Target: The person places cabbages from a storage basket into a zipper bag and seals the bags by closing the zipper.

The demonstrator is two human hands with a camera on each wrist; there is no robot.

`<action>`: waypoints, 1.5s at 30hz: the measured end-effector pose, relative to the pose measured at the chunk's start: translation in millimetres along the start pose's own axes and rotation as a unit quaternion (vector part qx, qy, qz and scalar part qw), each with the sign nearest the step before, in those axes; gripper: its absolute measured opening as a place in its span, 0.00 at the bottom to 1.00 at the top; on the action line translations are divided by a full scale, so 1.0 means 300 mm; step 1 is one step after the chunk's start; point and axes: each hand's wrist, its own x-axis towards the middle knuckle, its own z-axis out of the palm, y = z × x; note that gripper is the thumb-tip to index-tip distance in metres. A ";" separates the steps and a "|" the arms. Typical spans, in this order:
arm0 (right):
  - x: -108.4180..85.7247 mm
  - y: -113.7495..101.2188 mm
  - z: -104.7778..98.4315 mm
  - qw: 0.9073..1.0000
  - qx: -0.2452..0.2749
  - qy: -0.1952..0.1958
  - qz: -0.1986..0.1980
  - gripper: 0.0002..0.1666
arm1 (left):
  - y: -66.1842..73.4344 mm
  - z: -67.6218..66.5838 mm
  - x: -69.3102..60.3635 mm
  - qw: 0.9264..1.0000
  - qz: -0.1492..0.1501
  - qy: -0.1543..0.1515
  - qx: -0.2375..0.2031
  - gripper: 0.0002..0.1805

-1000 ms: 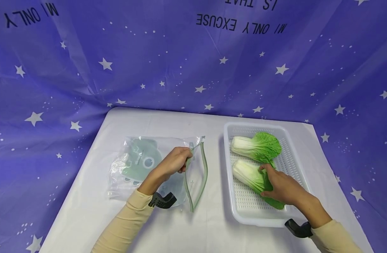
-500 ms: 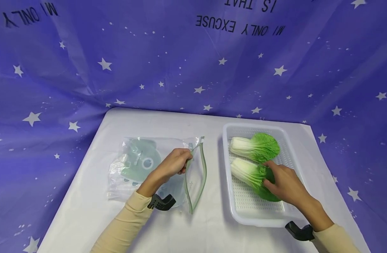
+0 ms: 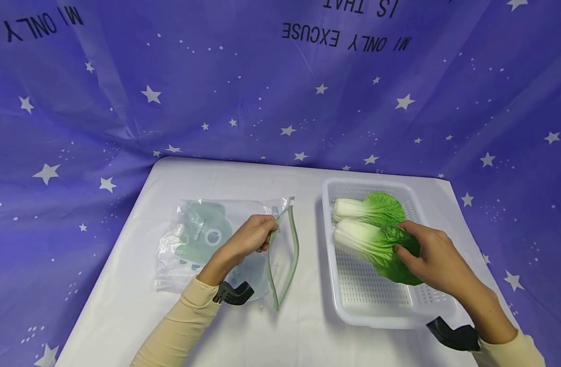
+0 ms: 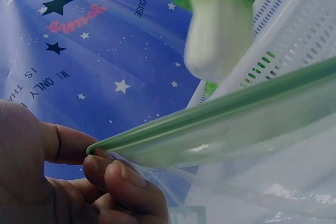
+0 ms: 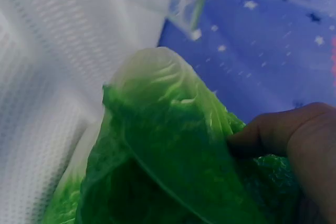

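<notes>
In the head view my left hand (image 3: pixel 253 236) pinches the green zip edge of a clear zip bag (image 3: pixel 202 234) that lies on the table with its mouth spread apart. The left wrist view shows thumb and fingers on the end of that green strip (image 4: pixel 210 108). My right hand (image 3: pixel 438 257) grips a napa cabbage (image 3: pixel 367 242) by its leafy end, white stem pointing left. It is raised above the white basket (image 3: pixel 372 320). A second cabbage (image 3: pixel 354 208) lies in the basket behind it, partly covered. Some right fingers are hidden by the leaves.
The bag carries a green cartoon print. A white-covered table (image 3: pixel 280 336) bears both bag and basket, with the basket to the right. Behind stands a purple star-patterned curtain (image 3: pixel 244 76). Black devices (image 3: pixel 234 293) are strapped to both wrists.
My right hand has closed round the leafy end of the nearer cabbage and lifted it from the basket floor, slightly up and to the right. The left hand keeps its place on the bag.
</notes>
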 end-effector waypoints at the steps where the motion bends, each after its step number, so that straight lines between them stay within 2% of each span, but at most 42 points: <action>1: 0.003 -0.015 -0.013 1.000 0.006 -0.002 -0.003 0.20 | 0.000 -0.002 -0.001 1.000 0.001 0.000 0.000 0.15; 6: 0.013 -0.079 -0.041 1.000 0.014 -0.012 -0.023 0.20 | 0.004 -0.007 -0.006 1.000 0.002 0.000 -0.001 0.15; 10: 0.021 -0.116 -0.062 0.999 0.009 0.003 -0.032 0.20 | 0.007 -0.008 -0.008 1.000 0.005 -0.005 -0.003 0.15; 14: 0.040 -0.154 -0.066 0.998 0.046 0.013 -0.046 0.20 | 0.004 -0.009 -0.009 1.000 0.009 -0.010 0.000 0.15; 19: 0.083 -0.213 -0.006 0.992 0.097 -0.009 -0.076 0.19 | 0.003 -0.009 -0.012 1.000 0.015 -0.019 0.004 0.15; 23: 0.116 -0.258 0.064 0.991 0.100 -0.031 -0.082 0.18 | 0.009 -0.008 -0.016 0.999 0.020 -0.026 0.006 0.14; 26: 0.135 -0.283 0.107 0.994 0.079 -0.037 -0.065 0.15 | 0.013 -0.007 -0.021 0.999 0.024 -0.035 0.005 0.14; 29: 0.149 -0.300 0.140 0.997 0.054 -0.025 -0.039 0.13 | 0.019 -0.004 -0.028 0.998 0.030 -0.053 0.001 0.13; 32: 0.159 -0.313 0.168 0.998 0.056 -0.015 -0.007 0.13 | 0.025 0.001 -0.035 0.997 0.038 -0.073 -0.011 0.13; 38: 0.177 -0.335 0.214 0.993 0.110 -0.027 0.045 0.13 | 0.035 0.014 -0.042 0.995 0.044 -0.088 -0.027 0.13; 45: 0.195 -0.348 0.241 0.976 0.187 -0.057 0.093 0.15 | 0.049 0.018 -0.049 0.995 0.047 -0.088 -0.028 0.14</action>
